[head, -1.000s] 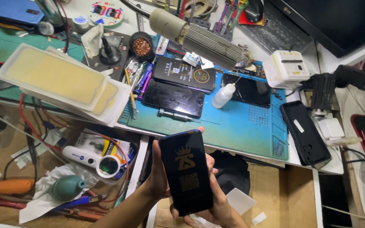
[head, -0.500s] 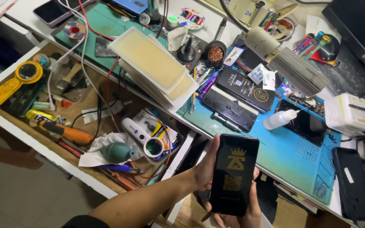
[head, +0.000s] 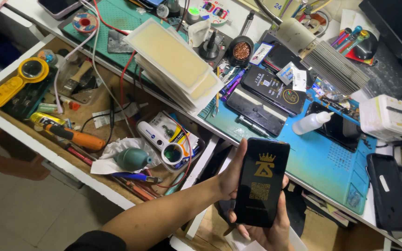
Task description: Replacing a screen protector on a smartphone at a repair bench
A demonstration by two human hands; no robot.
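A black flat phone-sized panel (head: 261, 181) with a gold crown emblem and a square code on its face is held upright in front of the desk edge. My left hand (head: 231, 179) grips its left edge, thumb along the side. My right hand (head: 268, 234) cups it from below and behind, with fingertips showing at the right edge and bottom. The panel hides most of the right hand.
An open drawer on the left holds an orange screwdriver (head: 77, 137), a green bulb blower (head: 131, 159) and a yellow magnifier (head: 24, 76). On the desk are a stack of yellow sheets (head: 175, 62), a blue mat (head: 317, 158), a white squeeze bottle (head: 310, 123) and a black phone (head: 389, 195).
The view has swung left, bringing the open drawer and the floor into sight. Both hands keep hold of the black panel, which now sits further right in the view.
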